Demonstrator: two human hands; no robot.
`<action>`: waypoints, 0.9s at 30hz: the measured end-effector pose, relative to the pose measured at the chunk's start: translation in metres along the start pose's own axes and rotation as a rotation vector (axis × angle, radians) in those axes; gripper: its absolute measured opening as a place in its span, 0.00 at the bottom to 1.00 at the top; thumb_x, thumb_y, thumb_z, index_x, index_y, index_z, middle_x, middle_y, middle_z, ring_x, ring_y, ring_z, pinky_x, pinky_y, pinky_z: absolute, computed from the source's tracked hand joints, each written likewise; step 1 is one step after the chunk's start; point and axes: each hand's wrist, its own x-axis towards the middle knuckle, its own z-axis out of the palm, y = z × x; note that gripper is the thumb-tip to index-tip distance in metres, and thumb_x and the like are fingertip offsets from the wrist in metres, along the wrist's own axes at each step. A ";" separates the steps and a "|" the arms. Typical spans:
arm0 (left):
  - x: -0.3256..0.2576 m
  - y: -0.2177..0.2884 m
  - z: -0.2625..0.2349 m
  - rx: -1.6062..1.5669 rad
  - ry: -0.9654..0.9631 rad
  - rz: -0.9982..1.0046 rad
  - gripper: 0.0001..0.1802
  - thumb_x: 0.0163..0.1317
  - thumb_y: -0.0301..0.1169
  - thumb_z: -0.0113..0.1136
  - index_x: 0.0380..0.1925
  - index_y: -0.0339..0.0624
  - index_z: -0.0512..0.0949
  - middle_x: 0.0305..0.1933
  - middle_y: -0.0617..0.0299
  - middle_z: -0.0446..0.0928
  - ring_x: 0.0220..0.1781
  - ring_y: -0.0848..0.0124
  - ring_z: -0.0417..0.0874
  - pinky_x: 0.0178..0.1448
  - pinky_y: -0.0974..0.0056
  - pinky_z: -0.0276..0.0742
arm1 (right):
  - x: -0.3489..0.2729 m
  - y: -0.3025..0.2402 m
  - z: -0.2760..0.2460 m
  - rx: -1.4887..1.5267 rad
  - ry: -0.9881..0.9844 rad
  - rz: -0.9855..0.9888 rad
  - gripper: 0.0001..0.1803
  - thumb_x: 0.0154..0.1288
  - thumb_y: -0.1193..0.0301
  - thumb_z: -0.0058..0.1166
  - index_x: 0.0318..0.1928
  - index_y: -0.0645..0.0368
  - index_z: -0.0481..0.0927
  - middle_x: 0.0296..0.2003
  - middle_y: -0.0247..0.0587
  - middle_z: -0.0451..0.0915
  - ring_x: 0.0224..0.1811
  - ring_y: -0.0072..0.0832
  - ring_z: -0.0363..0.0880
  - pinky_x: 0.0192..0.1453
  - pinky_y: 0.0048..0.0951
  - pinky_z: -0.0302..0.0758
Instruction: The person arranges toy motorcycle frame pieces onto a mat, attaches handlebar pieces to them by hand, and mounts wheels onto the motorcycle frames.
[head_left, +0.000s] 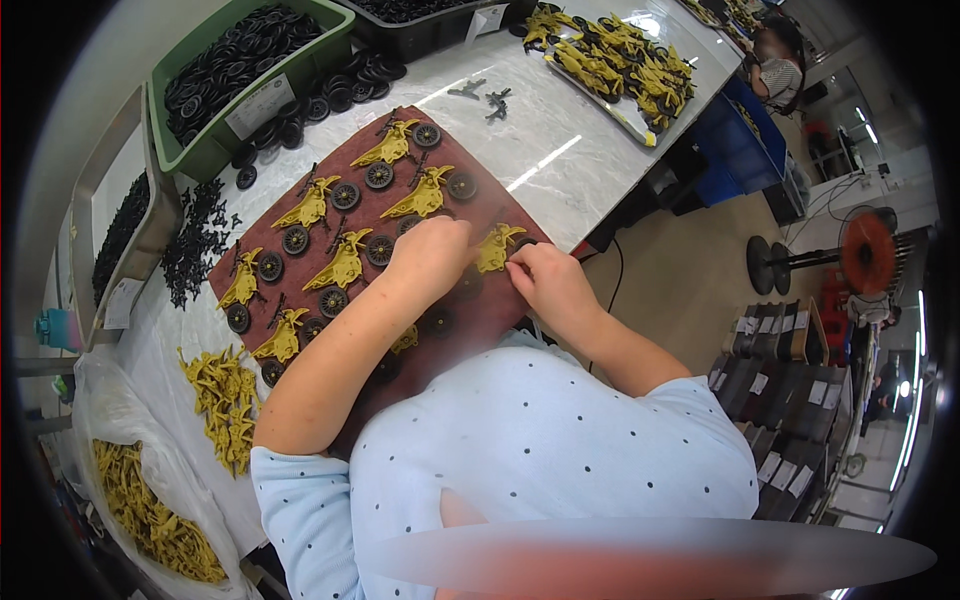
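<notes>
On a reddish-brown cloth mat (480,180), yellow toy motorcycle bodies lie in rows, each beside black wheels and small black parts. My right hand (552,287) pinches the lower right edge of one yellow motorcycle body (495,247). A black wheel partly shows just above those fingertips. To the left of this body, my left hand (435,258) is closed, its fingers curled down; whatever they grip is hidden and slightly blurred. Above that hand lies another yellow body (422,192) with a loose black wheel (461,186) at its right. My left forearm covers some parts on the mat.
A green bin (175,150) of black wheels stands at the far left, loose wheels (340,92) beside it. Small black parts (195,240) and yellow pieces (225,405) are heaped at left. A tray (600,95) holds assembled yellow motorcycles. A fan (866,252) stands right.
</notes>
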 end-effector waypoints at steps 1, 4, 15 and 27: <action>0.000 0.001 0.001 0.044 0.009 0.013 0.12 0.55 0.33 0.62 0.29 0.33 0.77 0.29 0.47 0.78 0.37 0.50 0.80 0.43 0.52 0.74 | -0.001 0.001 0.003 -0.004 0.004 0.001 0.07 0.58 0.71 0.53 0.29 0.63 0.75 0.28 0.51 0.76 0.34 0.48 0.75 0.39 0.44 0.72; -0.002 -0.004 0.005 0.019 0.015 0.054 0.10 0.55 0.32 0.61 0.28 0.34 0.77 0.27 0.47 0.77 0.36 0.50 0.79 0.41 0.51 0.73 | -0.001 0.000 0.006 0.000 0.010 -0.010 0.07 0.58 0.71 0.53 0.28 0.63 0.73 0.27 0.52 0.75 0.34 0.48 0.75 0.39 0.44 0.71; 0.000 -0.009 0.011 0.010 0.056 0.086 0.08 0.54 0.30 0.60 0.25 0.35 0.78 0.28 0.48 0.76 0.36 0.51 0.79 0.40 0.52 0.74 | -0.002 -0.013 -0.002 -0.017 -0.057 0.074 0.06 0.57 0.72 0.52 0.27 0.64 0.74 0.28 0.52 0.76 0.34 0.49 0.76 0.39 0.43 0.72; 0.001 -0.004 0.016 0.081 0.102 0.062 0.06 0.51 0.28 0.63 0.22 0.36 0.80 0.28 0.50 0.78 0.36 0.54 0.81 0.40 0.55 0.76 | -0.002 -0.014 0.005 -0.087 -0.066 0.045 0.07 0.58 0.72 0.51 0.28 0.64 0.74 0.28 0.53 0.76 0.34 0.49 0.76 0.39 0.44 0.73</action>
